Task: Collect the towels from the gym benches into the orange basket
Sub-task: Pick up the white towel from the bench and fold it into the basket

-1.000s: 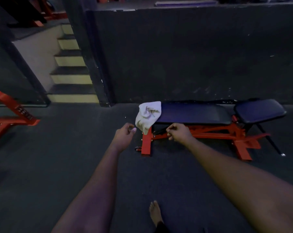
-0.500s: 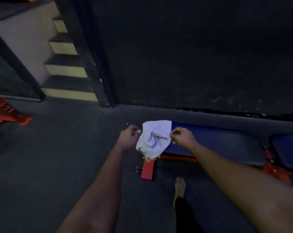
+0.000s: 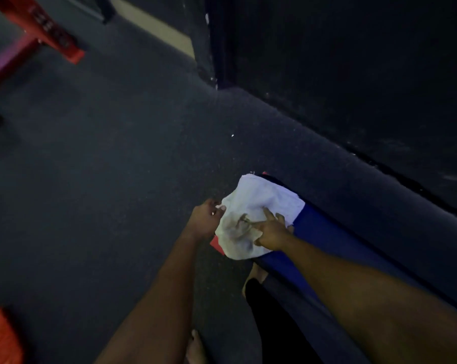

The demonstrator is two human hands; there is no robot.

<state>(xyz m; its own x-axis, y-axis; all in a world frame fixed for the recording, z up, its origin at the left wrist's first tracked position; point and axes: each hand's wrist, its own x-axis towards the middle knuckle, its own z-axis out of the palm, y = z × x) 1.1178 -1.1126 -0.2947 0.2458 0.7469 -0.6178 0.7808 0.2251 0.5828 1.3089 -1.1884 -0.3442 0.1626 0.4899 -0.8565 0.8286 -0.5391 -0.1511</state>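
Note:
A white towel (image 3: 258,203) with a dark smudge lies over the near end of a blue padded bench (image 3: 324,232). My left hand (image 3: 205,219) pinches the towel's left edge. My right hand (image 3: 270,231) lies on top of the towel with its fingers spread and straight. An orange basket (image 3: 0,337) shows partly at the bottom left corner, on the floor well to the left of the bench.
A red metal frame (image 3: 46,35) stands on the dark floor at the top left. A black wall (image 3: 353,61) runs behind the bench, with a pale step (image 3: 156,27) left of it. My bare feet (image 3: 195,348) stand beside the bench.
I have come closer and now look down on the bench end. My right hand moved from the towel's right edge onto its top and spread its fingers. The basket has come into view.

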